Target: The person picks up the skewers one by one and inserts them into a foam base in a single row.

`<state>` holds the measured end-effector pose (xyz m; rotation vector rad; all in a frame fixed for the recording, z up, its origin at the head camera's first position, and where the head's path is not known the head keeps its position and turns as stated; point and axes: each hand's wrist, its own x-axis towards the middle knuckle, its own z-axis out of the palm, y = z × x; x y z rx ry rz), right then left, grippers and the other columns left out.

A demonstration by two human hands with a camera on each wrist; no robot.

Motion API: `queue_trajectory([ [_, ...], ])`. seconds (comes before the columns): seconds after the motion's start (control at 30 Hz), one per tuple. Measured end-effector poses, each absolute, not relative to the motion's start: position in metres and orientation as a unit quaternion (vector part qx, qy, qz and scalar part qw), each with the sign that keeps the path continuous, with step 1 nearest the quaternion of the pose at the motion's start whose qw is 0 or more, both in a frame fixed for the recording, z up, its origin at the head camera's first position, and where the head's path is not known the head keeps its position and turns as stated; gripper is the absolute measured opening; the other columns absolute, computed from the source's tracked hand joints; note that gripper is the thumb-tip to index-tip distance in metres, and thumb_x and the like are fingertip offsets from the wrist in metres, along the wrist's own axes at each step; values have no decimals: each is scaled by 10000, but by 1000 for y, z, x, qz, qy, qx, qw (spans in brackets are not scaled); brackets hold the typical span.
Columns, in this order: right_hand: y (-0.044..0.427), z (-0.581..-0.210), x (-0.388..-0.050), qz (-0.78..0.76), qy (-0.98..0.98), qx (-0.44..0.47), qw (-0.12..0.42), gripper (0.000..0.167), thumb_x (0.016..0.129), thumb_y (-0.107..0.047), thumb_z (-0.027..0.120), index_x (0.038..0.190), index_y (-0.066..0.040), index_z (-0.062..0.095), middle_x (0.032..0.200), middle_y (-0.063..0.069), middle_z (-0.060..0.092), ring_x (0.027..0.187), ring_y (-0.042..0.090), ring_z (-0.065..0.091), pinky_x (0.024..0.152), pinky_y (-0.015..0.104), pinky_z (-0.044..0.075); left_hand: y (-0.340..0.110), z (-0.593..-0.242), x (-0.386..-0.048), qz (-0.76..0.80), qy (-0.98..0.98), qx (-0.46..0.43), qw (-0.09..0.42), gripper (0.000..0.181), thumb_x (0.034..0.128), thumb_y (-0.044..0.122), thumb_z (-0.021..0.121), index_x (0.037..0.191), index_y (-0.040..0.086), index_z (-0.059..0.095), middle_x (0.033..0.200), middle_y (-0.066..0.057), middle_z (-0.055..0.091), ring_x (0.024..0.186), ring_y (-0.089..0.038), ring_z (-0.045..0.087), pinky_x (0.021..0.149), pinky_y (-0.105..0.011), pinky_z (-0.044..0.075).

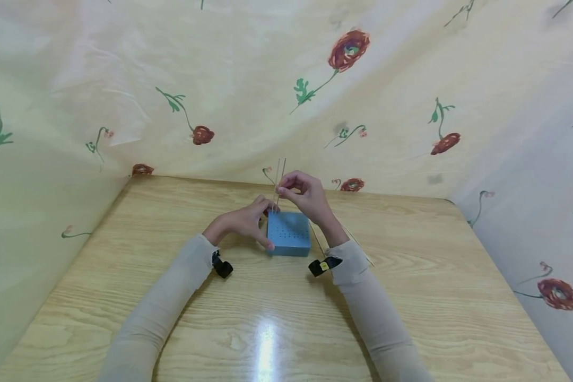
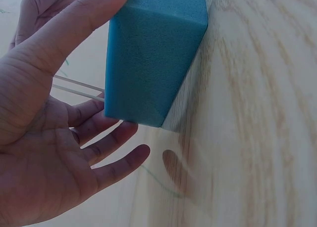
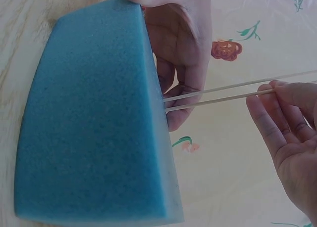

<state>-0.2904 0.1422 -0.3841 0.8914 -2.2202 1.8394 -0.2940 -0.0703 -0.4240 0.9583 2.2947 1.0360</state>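
Observation:
A blue foam block (image 1: 290, 249) with rows of small holes in its top sits on the table in the head view. My left hand (image 1: 242, 222) grips its left side, thumb at the front corner and fingers around the back. Two thin wooden sticks rise from the block's back left corner. My right hand (image 1: 309, 197) pinches one stick (image 3: 223, 99) between thumb and fingertips, partway up. The other stick (image 3: 218, 90) stands close beside it, its lower end at the block. In the left wrist view the block's side (image 2: 148, 64) hides most of its top.
Several loose thin sticks (image 1: 359, 242) lie on the wooden table (image 1: 439, 297) to the right of the block, partly behind my right forearm. A flowered cloth (image 1: 248, 69) hangs behind the table and along both sides. Each wrist wears a black strap with a small camera (image 1: 223, 268).

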Motion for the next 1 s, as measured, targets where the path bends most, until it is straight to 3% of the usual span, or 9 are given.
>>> queue_trajectory([
  [0.2, 142, -381, -290, 600, -747, 281, 53, 118, 944, 39, 673, 1042, 101, 649, 1004, 277, 674, 870, 142, 693, 800, 270, 605, -71, -424, -295, 377, 829, 346, 224, 979, 744, 296, 931, 1485, 14, 355, 1394, -139, 332, 1339, -310, 378, 1157, -464, 368],
  [0.43, 143, -376, -290, 575, -766, 283, 50, 141, 937, 48, 680, 1065, 106, 665, 1039, 300, 693, 924, 310, 699, 804, 210, 575, -71, -424, -296, 375, 831, 346, 220, 978, 741, 296, 933, 1486, 32, 357, 1394, -125, 330, 1335, -298, 376, 1151, -450, 373],
  [0.7, 148, -370, -289, 564, -776, 278, 44, 123, 949, -12, 693, 1048, 61, 692, 1038, 236, 724, 913, 132, 713, 820, 230, 585, -71, -424, -296, 373, 833, 344, 221, 961, 736, 293, 936, 1475, 47, 372, 1379, -125, 337, 1325, -296, 377, 1140, -447, 377],
  [1.0, 161, -366, -294, 547, -789, 277, 45, 154, 945, -47, 713, 1062, 52, 699, 1053, 201, 722, 926, 96, 692, 847, 244, 584, -70, -422, -294, 380, 828, 349, 221, 958, 734, 285, 938, 1469, 33, 377, 1387, -142, 341, 1309, -310, 380, 1130, -458, 384],
])
